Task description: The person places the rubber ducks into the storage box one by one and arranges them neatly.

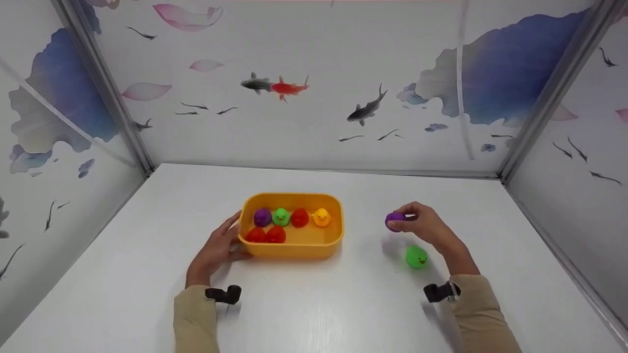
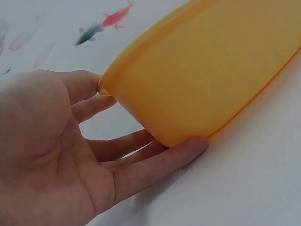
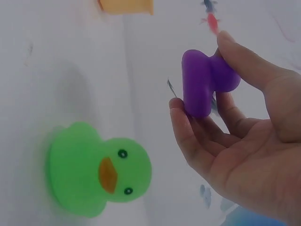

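Note:
In the head view my left hand [image 1: 218, 247] holds the left end of a yellow plastic box [image 1: 299, 251]. The left wrist view has the thumb at the rim and fingers spread round the lower corner of the box [image 2: 197, 75]. Off to the right, my right hand [image 1: 422, 223] pinches a purple rubber duck [image 1: 392, 222] above the table. That purple duck [image 3: 197, 82] sits between thumb and fingertips in the right wrist view, its face hidden. A green rubber duck [image 1: 416, 258] stands on the table just below the right hand.
Inside the box are a purple duck [image 1: 262, 217], a green duck [image 1: 281, 216], a yellow duck [image 1: 322, 217] and several red ones [image 1: 300, 217]. White panels [image 1: 304, 137] printed with fish and petals enclose the white table [image 1: 314, 304] at the back and sides.

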`<state>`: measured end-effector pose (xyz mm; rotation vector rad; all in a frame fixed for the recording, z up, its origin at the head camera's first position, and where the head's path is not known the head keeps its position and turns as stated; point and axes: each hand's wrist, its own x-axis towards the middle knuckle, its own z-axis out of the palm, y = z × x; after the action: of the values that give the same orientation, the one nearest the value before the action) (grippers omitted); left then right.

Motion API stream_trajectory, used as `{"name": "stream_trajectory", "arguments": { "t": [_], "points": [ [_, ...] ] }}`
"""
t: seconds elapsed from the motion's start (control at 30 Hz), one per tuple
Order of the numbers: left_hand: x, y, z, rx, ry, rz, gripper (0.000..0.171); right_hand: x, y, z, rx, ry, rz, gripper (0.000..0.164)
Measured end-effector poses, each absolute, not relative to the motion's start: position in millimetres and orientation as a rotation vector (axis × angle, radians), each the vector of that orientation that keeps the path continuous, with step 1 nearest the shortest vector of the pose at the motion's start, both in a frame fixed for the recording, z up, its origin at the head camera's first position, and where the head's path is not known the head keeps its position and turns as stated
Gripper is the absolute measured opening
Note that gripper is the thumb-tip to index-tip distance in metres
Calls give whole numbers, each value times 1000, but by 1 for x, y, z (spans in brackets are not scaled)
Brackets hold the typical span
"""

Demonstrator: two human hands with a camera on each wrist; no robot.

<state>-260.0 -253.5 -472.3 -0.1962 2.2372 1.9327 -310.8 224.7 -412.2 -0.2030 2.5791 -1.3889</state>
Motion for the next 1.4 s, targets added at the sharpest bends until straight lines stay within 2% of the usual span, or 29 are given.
{"name": "stream_trajectory", "arguments": {
  "t": [0.33, 0.5, 1.1, 1.4],
  "points": [
    [-261, -252, -470, -218, 2258, 1918, 55, -312, 191, -412, -128, 2548, -1370, 56],
    [-263, -253, -470, -216, 2259, 1910, 56, -314, 176, -412, -94, 2518, -1462, 51],
    [-263, -254, -474, -192, 2241, 1942, 54, -308, 109, -398, -250, 2436, -1508, 42],
    [-262, -253, -474, -200, 2240, 1944, 55, -314, 76, -392, -225, 2395, -1509, 33]
  ]
}}
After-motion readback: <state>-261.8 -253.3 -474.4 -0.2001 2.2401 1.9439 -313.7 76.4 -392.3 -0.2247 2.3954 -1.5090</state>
